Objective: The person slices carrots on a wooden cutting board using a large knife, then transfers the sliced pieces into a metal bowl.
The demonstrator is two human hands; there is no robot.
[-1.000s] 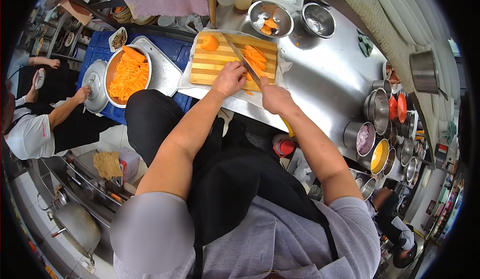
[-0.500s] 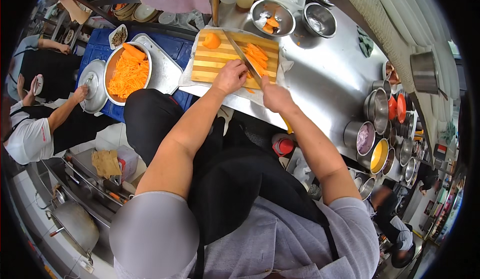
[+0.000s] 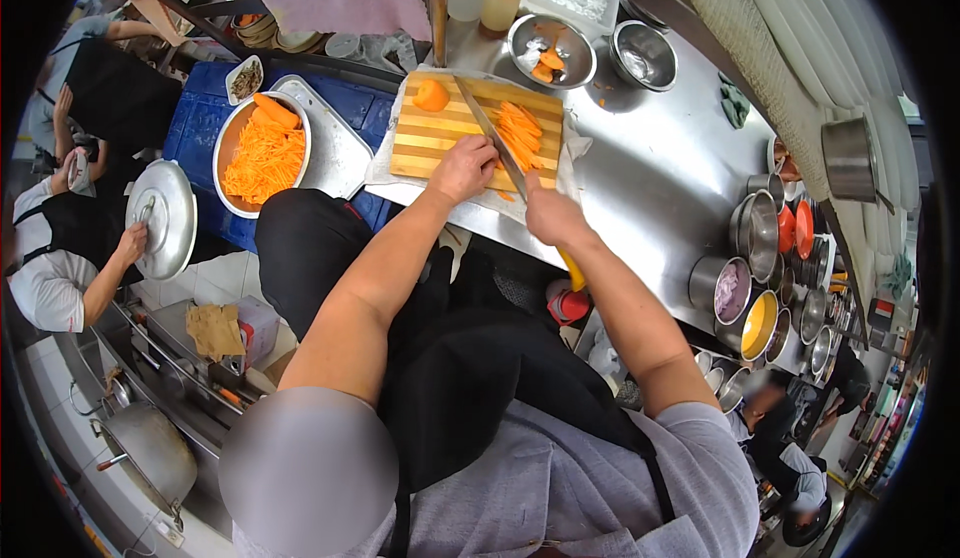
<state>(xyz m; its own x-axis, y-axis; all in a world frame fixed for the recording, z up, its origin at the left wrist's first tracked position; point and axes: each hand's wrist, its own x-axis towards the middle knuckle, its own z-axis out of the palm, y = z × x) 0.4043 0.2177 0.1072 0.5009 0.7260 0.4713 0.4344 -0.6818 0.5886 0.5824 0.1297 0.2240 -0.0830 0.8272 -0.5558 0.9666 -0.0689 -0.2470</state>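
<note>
My right hand (image 3: 555,216) grips a knife (image 3: 488,126) with a long blade and a yellow handle. The blade slants across a striped wooden cutting board (image 3: 420,148), its tip toward the far edge. My left hand (image 3: 465,169) is curled with fingertips close against the blade, pressing on carrot that the hand mostly hides. Cut carrot strips (image 3: 520,133) lie in a pile to the right of the blade. A chunk of carrot (image 3: 431,96) sits at the board's far left corner. A small orange scrap lies by the near edge, on the white cloth (image 3: 380,165) beneath the board.
Left of the board stand a metal tray (image 3: 335,153) and a bowl (image 3: 218,163) of shredded carrot on a blue surface (image 3: 200,108). Steel bowls (image 3: 585,58) stand behind right; pots (image 3: 705,283) line the counter's right end. At far left a co-worker holds a metal lid (image 3: 175,228).
The co-worker's lid has lifted away from beside the carrot bowl, toward the lower left. My hands and the knife stay nearly in place; the whole view has shifted slightly.
</note>
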